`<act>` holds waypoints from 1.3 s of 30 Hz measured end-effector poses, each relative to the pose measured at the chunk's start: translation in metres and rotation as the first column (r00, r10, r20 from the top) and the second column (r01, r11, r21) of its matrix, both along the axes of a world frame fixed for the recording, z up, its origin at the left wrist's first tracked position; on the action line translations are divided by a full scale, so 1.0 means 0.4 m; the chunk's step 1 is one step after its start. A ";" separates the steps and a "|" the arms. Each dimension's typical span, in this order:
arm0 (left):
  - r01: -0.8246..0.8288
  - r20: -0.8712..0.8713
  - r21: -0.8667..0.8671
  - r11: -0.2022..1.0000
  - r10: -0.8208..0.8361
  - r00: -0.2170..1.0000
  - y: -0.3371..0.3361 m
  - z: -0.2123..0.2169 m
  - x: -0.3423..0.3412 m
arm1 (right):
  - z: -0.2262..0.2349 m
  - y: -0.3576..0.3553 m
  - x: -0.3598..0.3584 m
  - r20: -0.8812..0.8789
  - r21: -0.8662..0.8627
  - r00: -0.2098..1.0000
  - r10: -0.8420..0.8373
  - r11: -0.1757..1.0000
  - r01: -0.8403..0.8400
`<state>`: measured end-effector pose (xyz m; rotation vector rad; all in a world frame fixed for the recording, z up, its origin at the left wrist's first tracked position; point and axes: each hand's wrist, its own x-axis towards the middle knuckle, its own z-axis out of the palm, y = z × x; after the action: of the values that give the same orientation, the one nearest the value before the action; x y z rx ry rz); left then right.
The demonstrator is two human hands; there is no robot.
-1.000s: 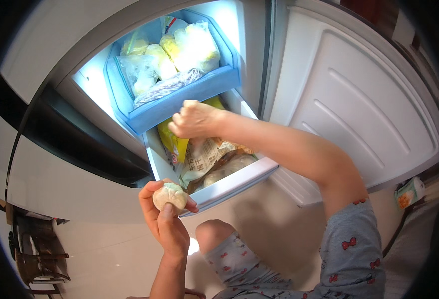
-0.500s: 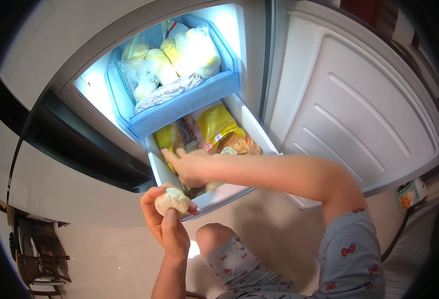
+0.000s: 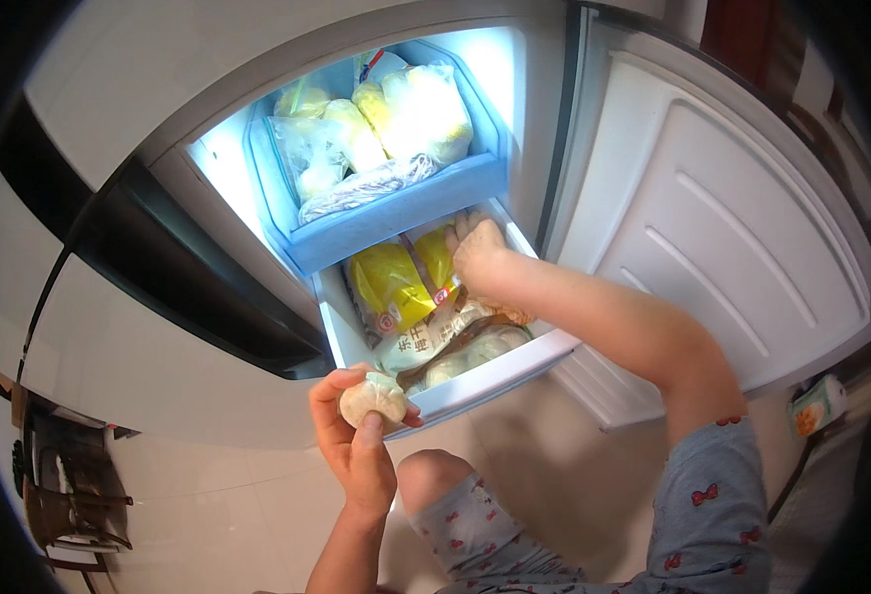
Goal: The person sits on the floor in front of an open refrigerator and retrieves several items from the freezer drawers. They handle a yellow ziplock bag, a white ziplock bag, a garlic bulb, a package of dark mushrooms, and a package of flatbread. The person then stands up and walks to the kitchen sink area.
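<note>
The person is wearing light blue-grey pyjama-like clothing scattered with small dark red bows. The short sleeve (image 3: 718, 495) on the right arm is ending just above the elbow, loose at its hem, with several of the little bows showing across it. The same printed fabric is covering the raised knee (image 3: 450, 495) and running down the leg toward the lower edge of the view, where it is bunching into soft folds. Both forearms are bare, with no watch, bracelet or ring showing. The left hand (image 3: 356, 445) and the right hand (image 3: 480, 252) are wearing no gloves, and the fingers (image 3: 332, 391) are showing short, plain nails.
</note>
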<state>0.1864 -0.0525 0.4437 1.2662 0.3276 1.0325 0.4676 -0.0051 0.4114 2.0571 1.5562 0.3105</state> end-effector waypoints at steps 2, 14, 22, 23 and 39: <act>-0.003 -0.010 0.000 1.000 0.003 1.000 -0.002 0.000 0.003 | 0.015 0.019 -0.015 -0.068 -0.036 0.994 -0.083 0.996 0.081; -0.045 -0.052 0.022 0.999 0.046 0.998 -0.013 -0.001 0.003 | 0.096 0.106 -0.315 -0.216 0.160 0.961 0.172 0.977 -0.139; -0.057 -0.044 0.031 0.998 0.058 0.997 -0.026 0.010 0.013 | 0.047 0.089 -0.341 -0.056 0.278 0.954 0.296 0.922 -0.270; -0.056 -0.043 0.036 0.998 0.058 0.997 -0.025 0.008 0.013 | 0.039 0.088 -0.340 -0.041 0.290 0.951 0.305 0.915 -0.281; -0.026 0.003 0.072 0.997 0.026 1.000 0.003 -0.012 -0.005 | 0.146 -0.303 -0.292 -0.312 0.792 0.858 0.407 0.611 -0.002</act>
<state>0.1843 -0.0514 0.4390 1.3278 0.3081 1.0759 0.3507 -0.1261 0.4699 2.7461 2.2632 0.7292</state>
